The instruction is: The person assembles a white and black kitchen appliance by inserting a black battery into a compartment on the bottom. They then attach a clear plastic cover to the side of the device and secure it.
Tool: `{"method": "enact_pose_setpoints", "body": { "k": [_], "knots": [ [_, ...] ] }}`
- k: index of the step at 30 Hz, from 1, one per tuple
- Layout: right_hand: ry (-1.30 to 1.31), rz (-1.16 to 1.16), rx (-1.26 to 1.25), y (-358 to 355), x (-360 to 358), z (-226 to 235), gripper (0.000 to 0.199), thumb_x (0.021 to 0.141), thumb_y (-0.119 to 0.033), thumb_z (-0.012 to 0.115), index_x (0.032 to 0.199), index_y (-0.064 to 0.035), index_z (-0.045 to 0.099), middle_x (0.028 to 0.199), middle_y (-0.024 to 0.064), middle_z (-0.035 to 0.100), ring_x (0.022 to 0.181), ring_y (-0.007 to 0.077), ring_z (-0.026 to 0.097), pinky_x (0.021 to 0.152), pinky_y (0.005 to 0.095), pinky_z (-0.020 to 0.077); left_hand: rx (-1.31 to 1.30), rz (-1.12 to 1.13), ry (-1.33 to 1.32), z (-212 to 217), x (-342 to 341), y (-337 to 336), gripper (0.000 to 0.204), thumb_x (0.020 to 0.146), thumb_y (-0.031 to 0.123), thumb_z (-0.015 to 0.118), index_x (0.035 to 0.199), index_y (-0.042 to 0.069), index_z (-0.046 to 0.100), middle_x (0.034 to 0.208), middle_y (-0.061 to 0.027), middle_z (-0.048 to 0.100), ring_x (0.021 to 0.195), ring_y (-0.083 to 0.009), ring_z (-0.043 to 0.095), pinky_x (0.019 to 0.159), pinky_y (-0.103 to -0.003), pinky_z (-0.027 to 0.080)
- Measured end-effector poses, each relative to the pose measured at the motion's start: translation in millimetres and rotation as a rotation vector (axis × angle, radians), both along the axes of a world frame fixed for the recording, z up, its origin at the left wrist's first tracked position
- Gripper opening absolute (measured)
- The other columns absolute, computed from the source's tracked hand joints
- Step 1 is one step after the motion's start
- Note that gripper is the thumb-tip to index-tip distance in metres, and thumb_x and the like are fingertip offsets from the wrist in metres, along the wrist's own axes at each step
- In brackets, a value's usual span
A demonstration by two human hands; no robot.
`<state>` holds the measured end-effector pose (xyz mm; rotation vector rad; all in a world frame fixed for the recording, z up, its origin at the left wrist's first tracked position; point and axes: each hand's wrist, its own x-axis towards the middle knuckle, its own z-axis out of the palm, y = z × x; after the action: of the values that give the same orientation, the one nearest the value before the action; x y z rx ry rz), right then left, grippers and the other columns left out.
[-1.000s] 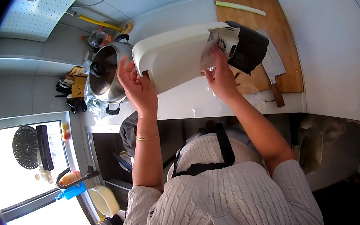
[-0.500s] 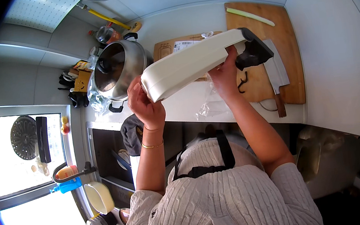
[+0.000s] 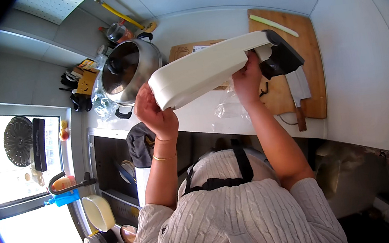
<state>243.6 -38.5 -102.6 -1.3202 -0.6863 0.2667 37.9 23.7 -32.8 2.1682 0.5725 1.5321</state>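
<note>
A long cream-white plastic appliance (image 3: 203, 72) with rounded ends is held up over the counter, its far-right end a dark smoky part (image 3: 281, 57); its exact kind does not show. My left hand (image 3: 157, 116) is closed on its left end, the fingertips partly hidden behind it. Near the dark end, my right hand (image 3: 249, 83) grips it from below, thumb up at a notch in the casing. Under the appliance lie a brown cardboard box (image 3: 181, 51) and crumpled clear plastic wrapping (image 3: 232, 109).
A lidded steel pot (image 3: 148, 61) stands on the left. At the right, a wooden cutting board (image 3: 315, 99) bears a pale green stalk (image 3: 274, 26) and a cleaver (image 3: 299, 86). The sink (image 3: 107, 161) lies to the lower left, with a dark cloth (image 3: 139, 140) at its edge.
The appliance stays in both hands, with its dark end slightly lower and further right. It covers more of the box's label. The whole view has shifted a little.
</note>
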Motion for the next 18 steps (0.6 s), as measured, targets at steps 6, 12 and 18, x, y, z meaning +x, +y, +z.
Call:
{"method": "enact_pose_setpoints", "body": {
  "k": [6,12,18],
  "knots": [
    [0.07,-0.037,0.088,1.0,-32.0,-14.4,0.053,0.082,0.0,0.061,0.128,-0.0043,0.036,0.112,0.0079,0.055,0.094,0.0133,0.057,0.075,0.0236,0.0469,-0.121,0.07,-0.165,5.1,2.3,-8.0,0.032,0.073,-0.015,0.043,0.104,-0.011,0.05,0.105,-0.0167,0.059,0.096,-0.0205,0.06,0.089,-0.031,0.049],
    [0.48,0.067,0.181,3.1,-48.6,-21.5,0.056,0.081,-0.008,0.068,0.128,-0.0069,0.038,0.121,0.0056,0.049,0.108,0.0146,0.052,0.089,0.0293,0.0438,-0.052,-0.012,-0.072,-1.7,2.6,-4.8,0.024,0.084,-0.003,0.058,0.106,-0.004,0.048,0.104,-0.0173,0.061,0.095,-0.0238,0.061,0.081,-0.031,0.05],
    [0.836,0.208,0.263,1.0,-45.4,-45.1,0.043,0.085,-0.014,0.067,0.121,-0.0063,0.045,0.114,0.0044,0.054,0.107,0.0148,0.053,0.09,0.0316,0.0468,0.416,-0.107,0.041,3.0,8.9,-0.9,0.056,0.084,0.001,0.065,0.129,0.008,0.033,0.108,-0.024,0.06,0.096,-0.0311,0.062,0.08,-0.036,0.052]
  ]
}}
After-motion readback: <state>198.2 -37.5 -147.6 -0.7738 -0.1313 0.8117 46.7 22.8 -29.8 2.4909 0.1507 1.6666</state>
